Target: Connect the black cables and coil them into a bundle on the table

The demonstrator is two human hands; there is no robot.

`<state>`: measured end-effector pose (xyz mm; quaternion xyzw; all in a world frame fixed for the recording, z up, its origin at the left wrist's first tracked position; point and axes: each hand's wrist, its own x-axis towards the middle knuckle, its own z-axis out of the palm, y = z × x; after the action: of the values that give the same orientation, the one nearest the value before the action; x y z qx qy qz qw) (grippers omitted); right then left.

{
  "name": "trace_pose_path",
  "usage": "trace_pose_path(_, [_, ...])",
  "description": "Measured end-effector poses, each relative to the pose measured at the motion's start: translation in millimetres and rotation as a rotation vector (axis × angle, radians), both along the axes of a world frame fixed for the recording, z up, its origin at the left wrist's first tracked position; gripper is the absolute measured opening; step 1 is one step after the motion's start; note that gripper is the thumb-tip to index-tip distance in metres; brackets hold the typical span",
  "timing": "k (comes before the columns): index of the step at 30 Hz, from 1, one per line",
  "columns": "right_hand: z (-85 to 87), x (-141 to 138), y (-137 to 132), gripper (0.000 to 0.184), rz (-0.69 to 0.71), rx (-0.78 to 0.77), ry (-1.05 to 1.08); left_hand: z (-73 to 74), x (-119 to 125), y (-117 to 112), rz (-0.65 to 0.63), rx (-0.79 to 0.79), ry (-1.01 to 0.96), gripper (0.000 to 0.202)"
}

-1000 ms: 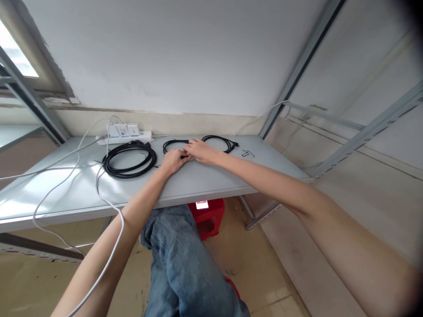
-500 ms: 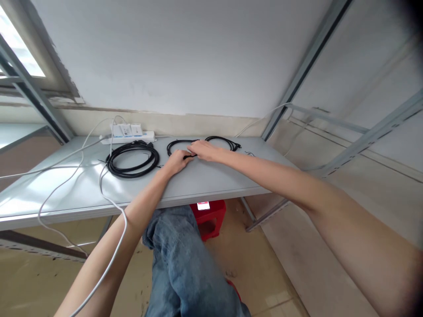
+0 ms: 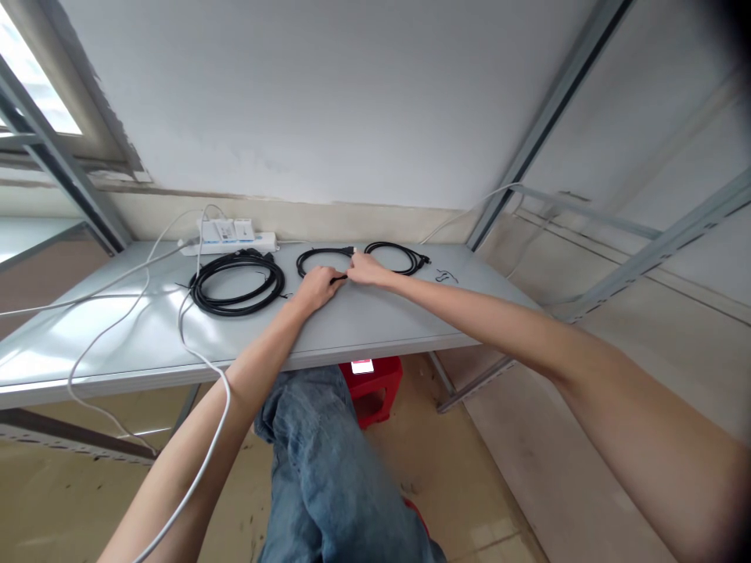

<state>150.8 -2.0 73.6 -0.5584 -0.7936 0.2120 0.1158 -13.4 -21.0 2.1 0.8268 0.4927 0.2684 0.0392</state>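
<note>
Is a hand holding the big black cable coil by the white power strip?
No, the left hand and right hand are at the middle coil, while the big coil lies on the tabletop.

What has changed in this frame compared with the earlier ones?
The right hand has drawn its fingers in and shifted slightly right, away from the left hand, uncovering the connector end of the middle black cable coil. No clear release shows. The left hand, the left black cable coil and right black cable coil stayed put.
</note>
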Motion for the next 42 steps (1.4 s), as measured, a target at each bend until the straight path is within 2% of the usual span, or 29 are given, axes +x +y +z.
trace_pose_path(2, [-1.6, -3, 0, 0.014, -0.146, -0.304, 0.246, -0.4, 0, 0, 0.014, 0.017, 0.030, 0.036])
trace_pose_path(4, [-3.2, -5, -3, 0.024, -0.252, -0.530, 0.482, -1.0, -1, 0, 0.014, 0.026, 0.044, 0.036])
trace_pose_path(6, [-4.7, -6, -8, 0.028, -0.308, -0.607, 0.621, -1.4, -2, 0, 0.000, 0.024, 0.041, 0.035])
trace_pose_path(9, [-6.7, -3, -11, 0.026, -0.268, -0.594, 0.610, -1.1, -3, 0, -0.008, 0.006, 0.022, 0.033])
trace_pose_path(12, [-7.7, 5, -7, 0.024, -0.094, -0.505, 0.442, -0.1, -3, 0, -0.016, -0.004, 0.002, 0.031])
trace_pose_path(14, [-7.2, 11, -3, 0.024, 0.061, -0.366, 0.268, 0.0, -3, 0, -0.034, -0.011, -0.008, 0.031])
trace_pose_path(19, [-3.6, 22, -3, 0.013, 0.428, 0.286, -0.303, -4.5, -4, 3, -0.028, -0.018, -0.009, 0.035])
trace_pose_path(21, [-2.4, 23, -4, 0.015, 0.508, 0.449, -0.444, -7.2, -4, 5, -0.036, -0.006, -0.014, 0.039])
trace_pose_path(26, [0.8, 18, -1, 0.019, 0.644, 0.542, -0.574, -12.4, -4, 9, -0.005, -0.021, -0.031, 0.043])
trace_pose_path(32, [4.3, 16, 7, 0.018, 0.687, 0.486, -0.625, -13.9, -5, 9, 0.027, -0.033, -0.044, 0.029])
trace_pose_path(35, [1.3, 16, 5, 0.016, 0.627, 0.448, -0.511, -11.2, -5, 7, 0.052, -0.034, -0.015, 0.029])
trace_pose_path(37, [-3.8, 14, 1, 0.020, 0.471, 0.375, -0.314, -8.0, -5, 5, 0.066, -0.033, -0.007, 0.031])
trace_pose_path(39, [-10.5, 9, -5, 0.026, 0.224, 0.167, -0.041, -4.4, -4, 2, 0.066, -0.036, -0.011, 0.032])
trace_pose_path(42, [-18.8, -1, -12, 0.028, -0.134, -0.281, 0.359, -0.5, -3, -2, 0.044, -0.041, -0.002, 0.032])
